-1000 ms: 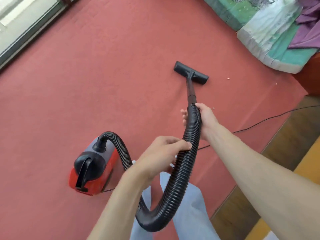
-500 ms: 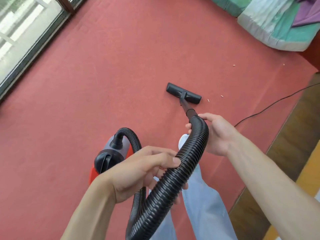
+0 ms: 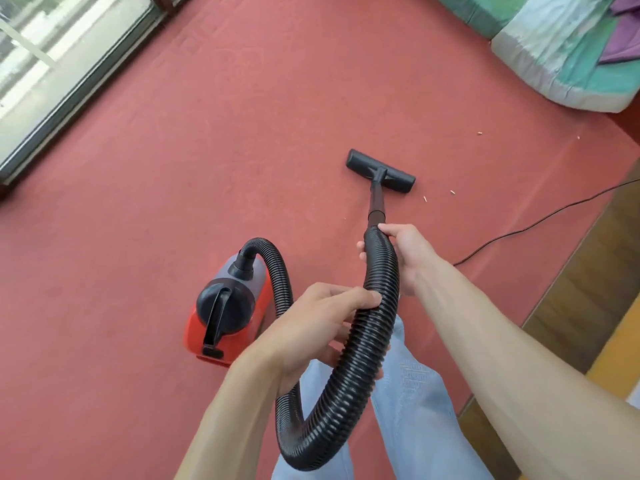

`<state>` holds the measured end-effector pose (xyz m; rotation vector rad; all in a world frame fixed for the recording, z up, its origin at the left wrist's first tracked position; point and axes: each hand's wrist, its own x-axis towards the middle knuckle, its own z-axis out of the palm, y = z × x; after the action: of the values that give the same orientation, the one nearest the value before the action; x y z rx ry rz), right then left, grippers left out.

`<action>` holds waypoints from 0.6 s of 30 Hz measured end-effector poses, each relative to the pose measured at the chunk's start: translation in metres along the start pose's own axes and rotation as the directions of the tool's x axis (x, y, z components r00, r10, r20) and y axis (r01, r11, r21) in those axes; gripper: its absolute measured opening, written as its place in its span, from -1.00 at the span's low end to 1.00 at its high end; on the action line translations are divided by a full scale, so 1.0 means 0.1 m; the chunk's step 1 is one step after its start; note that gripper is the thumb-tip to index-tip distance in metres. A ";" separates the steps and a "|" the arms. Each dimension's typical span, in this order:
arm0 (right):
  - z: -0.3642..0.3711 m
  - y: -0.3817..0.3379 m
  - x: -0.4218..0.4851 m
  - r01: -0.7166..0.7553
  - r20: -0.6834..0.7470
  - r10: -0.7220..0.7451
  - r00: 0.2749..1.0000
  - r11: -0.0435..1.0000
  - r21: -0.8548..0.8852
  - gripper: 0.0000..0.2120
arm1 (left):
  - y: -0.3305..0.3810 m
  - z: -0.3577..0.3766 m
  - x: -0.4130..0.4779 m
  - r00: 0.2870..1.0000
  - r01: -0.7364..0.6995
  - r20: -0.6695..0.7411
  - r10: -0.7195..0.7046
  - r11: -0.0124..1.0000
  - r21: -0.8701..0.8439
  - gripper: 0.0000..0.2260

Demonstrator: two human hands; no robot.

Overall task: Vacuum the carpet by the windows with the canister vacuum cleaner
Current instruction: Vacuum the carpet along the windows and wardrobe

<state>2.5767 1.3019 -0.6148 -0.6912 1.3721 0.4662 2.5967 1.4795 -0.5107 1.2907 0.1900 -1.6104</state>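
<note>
A red and black canister vacuum (image 3: 225,317) stands on the red carpet (image 3: 242,116) to my lower left. Its ribbed black hose (image 3: 356,368) loops down and back up through both hands. My left hand (image 3: 311,334) grips the hose at its middle. My right hand (image 3: 405,258) grips the hose's upper end, just below the short black wand. The flat black floor nozzle (image 3: 380,171) lies on the carpet ahead of my right hand. A few pale crumbs (image 3: 452,192) lie to the nozzle's right.
A window with a dark frame (image 3: 69,98) runs along the upper left. Bedding in green, white and purple (image 3: 561,57) lies at the upper right. A black power cord (image 3: 540,220) crosses the carpet's right edge onto wooden flooring (image 3: 581,317). My light blue trouser legs (image 3: 412,410) are below the hose.
The nozzle was pulled back towards me, then pushed forward again a little. The canister has come further into view on my left. Both hands have kept their grip on the hose.
</note>
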 end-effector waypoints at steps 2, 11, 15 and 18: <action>0.08 0.16 -0.10 -0.022 0.025 0.022 0.999 1.000 0.014 -0.80 | -0.03 -0.04 -0.13 0.999 0.016 0.040 -0.016 1.000 0.010 -0.75; 0.26 0.90 -0.60 -0.202 0.102 0.200 0.975 0.979 0.015 -0.79 | -0.25 -0.34 -0.88 0.978 0.160 0.126 -0.166 0.985 0.056 -0.56; 0.28 0.95 -0.59 -0.199 0.126 0.190 0.974 0.978 0.065 -0.80 | -0.36 -0.35 -0.93 0.984 0.150 0.087 -0.154 0.987 0.054 -0.63; 0.24 0.84 -0.42 -0.142 0.090 0.136 0.987 0.988 0.067 -0.79 | -0.40 -0.29 -0.83 0.993 0.118 0.003 -0.119 0.991 0.054 -0.66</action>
<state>2.5311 1.3832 -0.5870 -0.5121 1.3553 0.5476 2.5771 1.5667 -0.4747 1.3370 0.2242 -1.7306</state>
